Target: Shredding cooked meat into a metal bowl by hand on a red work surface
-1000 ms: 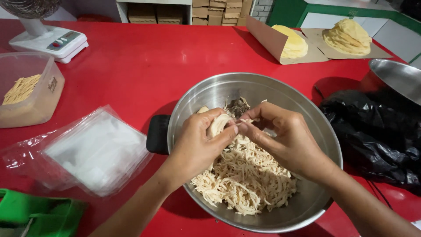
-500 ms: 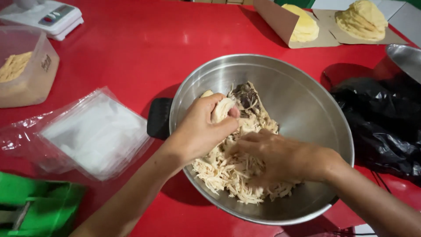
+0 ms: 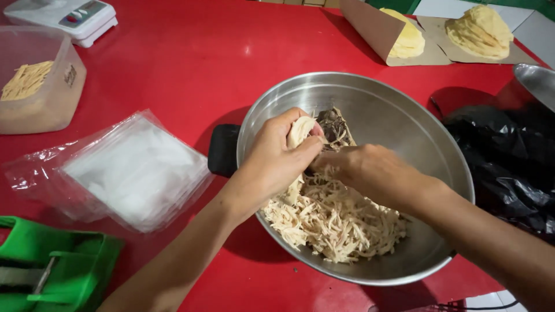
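Observation:
A large steel bowl [image 3: 404, 121] stands on the red table and holds a heap of pale shredded strips [image 3: 335, 222] with a darker clump [image 3: 332, 122] at the back. My left hand [image 3: 272, 162] is over the bowl's left side, closed around a pale chunk [image 3: 300, 132] of the same stuff. My right hand [image 3: 373, 173] reaches into the bowl just beside it, fingers curled at the chunk and the strips below; what its fingertips pinch is hidden.
A stack of clear plastic bags [image 3: 124, 170] lies left of the bowl. A plastic tub of strips [image 3: 37, 86], a white scale [image 3: 63, 17], a green tool [image 3: 52, 268], a black bag [image 3: 509, 164], a second steel bowl [image 3: 535, 81] and brown paper with yellow sheets [image 3: 439, 34] ring the table.
My right hand dropped from the chunk into the strips, then came back up beside my left hand. The view has shifted lower over the bowl.

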